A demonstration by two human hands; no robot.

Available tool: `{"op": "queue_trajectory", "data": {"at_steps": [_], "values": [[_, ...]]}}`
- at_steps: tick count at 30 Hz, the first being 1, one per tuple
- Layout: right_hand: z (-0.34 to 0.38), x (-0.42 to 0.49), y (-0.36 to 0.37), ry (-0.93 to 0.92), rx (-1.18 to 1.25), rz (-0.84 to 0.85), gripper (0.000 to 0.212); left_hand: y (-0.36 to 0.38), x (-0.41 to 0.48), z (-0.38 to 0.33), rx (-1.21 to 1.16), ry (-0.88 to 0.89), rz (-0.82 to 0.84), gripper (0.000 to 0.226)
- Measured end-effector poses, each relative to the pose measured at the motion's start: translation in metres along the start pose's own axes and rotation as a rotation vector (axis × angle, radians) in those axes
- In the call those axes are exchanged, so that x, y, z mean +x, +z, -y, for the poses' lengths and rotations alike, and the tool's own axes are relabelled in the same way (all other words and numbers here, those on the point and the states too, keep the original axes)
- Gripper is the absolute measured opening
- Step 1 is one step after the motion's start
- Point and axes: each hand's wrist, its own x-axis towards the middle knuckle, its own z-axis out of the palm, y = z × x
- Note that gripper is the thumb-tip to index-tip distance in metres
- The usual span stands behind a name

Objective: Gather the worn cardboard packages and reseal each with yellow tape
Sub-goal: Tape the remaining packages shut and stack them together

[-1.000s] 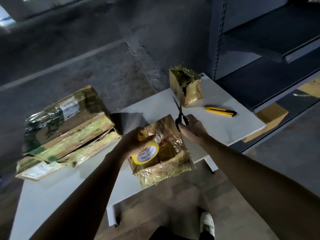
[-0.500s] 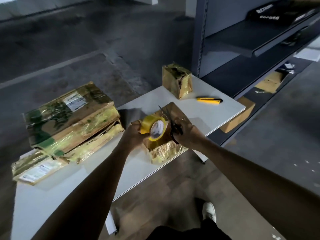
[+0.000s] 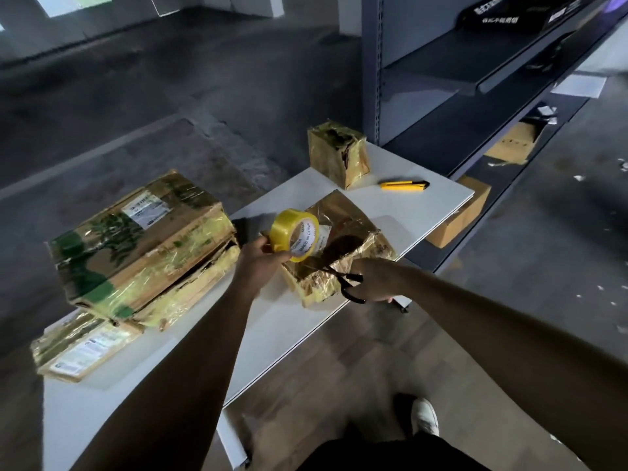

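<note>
**Centre of frame.** The left grip (image 3: 260,258) pinches the yellow tape roll (image 3: 295,239) by its rim and holds it raised over the left side of the crumpled package (image 3: 343,212). This package lies at the front edge of the worktop (image 3: 418,212). The right grip (image 3: 375,280) is closed round the handles of the black scissors (image 3: 345,282), blades aimed at the space between roll and package. Whether a strip of tape spans that space cannot be told.

**Likely hazards.**
- The blades work close to the left fingers (image 3: 272,248), so a hurried snip could nick them.
- A cut end may spring back onto the roll and be lost.
- A pull on the tape could drag the light package off the front edge.
- Wrinkled old film may keep new tape from bonding.

**Waiting for tape.** The stacked packages (image 3: 136,239) sit at left and the small torn package (image 3: 336,154) at upper centre, near a utility knife (image 3: 404,185).
</note>
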Motion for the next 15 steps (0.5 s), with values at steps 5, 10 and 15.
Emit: {"op": "queue_trajectory", "data": {"at_steps": [5,10,15], "values": [[0.013,0.005,0.003,-0.006,0.002,0.008,0.044,0.001,0.004,-0.009,0.032,0.039,0.052,0.042],[0.023,0.011,0.004,-0.01,0.088,0.011,0.044,0.004,0.006,-0.016,0.048,0.085,0.092,0.054],[0.03,0.014,0.003,-0.003,0.116,-0.056,0.042,0.011,0.01,-0.019,0.086,0.137,0.083,0.036]]}}
